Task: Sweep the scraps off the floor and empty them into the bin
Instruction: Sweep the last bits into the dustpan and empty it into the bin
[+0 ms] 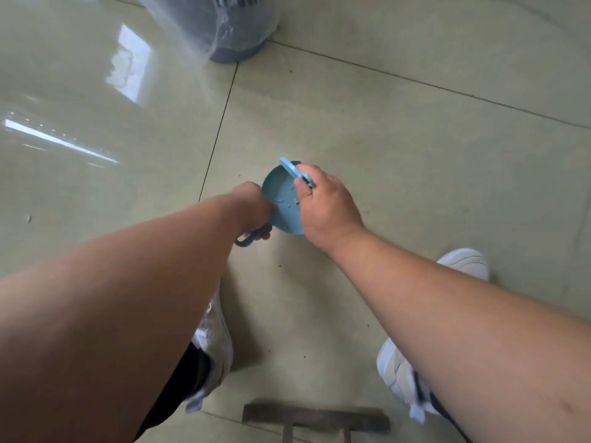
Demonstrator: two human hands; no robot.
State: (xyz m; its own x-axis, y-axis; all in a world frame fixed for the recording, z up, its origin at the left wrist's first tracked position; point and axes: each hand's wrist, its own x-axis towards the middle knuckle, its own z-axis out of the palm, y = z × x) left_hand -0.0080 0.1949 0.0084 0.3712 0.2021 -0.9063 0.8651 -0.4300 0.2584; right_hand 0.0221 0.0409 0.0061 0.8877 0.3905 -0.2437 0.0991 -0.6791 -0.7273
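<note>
A small round teal dustpan (281,199) is held above the tiled floor at mid-frame, with a few tiny scraps lying in its bowl. My left hand (252,203) is closed around its looped handle, which sticks out below my fist. My right hand (323,206) grips a light blue brush handle (292,169) that rests over the pan's far rim; the bristles are hidden. The grey-blue bin (230,33), lined with a clear plastic bag, stands at the top of the view, well beyond the pan.
Glossy pale green floor tiles (383,123) carry dark specks and a small scrap at the left (29,219). My white shoes (214,346) (396,372) stand below. A dark wooden bar (315,417) lies at the bottom edge.
</note>
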